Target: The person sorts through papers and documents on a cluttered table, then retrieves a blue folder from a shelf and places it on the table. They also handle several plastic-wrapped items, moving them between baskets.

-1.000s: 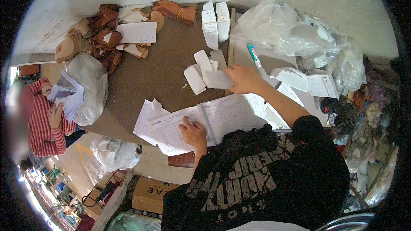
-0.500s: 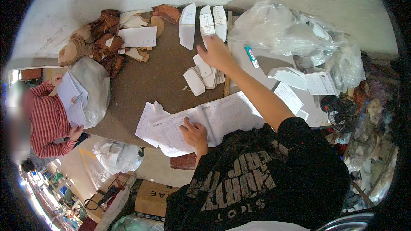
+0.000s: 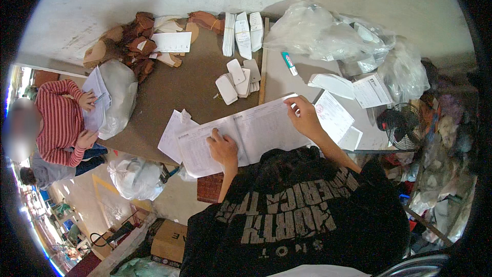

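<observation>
An open ledger book [image 3: 269, 123] with printed, ruled pages lies at the table's front edge. My left hand [image 3: 224, 149] rests on its left page, fingers apart and slightly bent, holding nothing. At the upper right corner of the right page, my right hand [image 3: 303, 117] pinches the page edge between thumb and fingers. Beyond the book lies a loose group of white card pieces [image 3: 237, 79] with rounded corners. Farther back, banded stacks of white cut pieces stand side by side: a left stack [image 3: 229, 34] showing its layered edges, a middle stack [image 3: 243, 35] and a right stack [image 3: 256, 31].
Brown cut pieces [image 3: 141, 46] are heaped at the back left. A teal-and-white tube [image 3: 289, 63], clear plastic bags [image 3: 307, 31], loose papers [image 3: 333, 115] and a small fan [image 3: 404, 125] lie right. At left, a co-worker in a striped sleeve [image 3: 61, 123] handles papers [image 3: 97, 102].
My right hand has come back from the white stacks to the ledger's upper right corner. The left stack now shows its edges instead of its top. My left hand remains on the page.
</observation>
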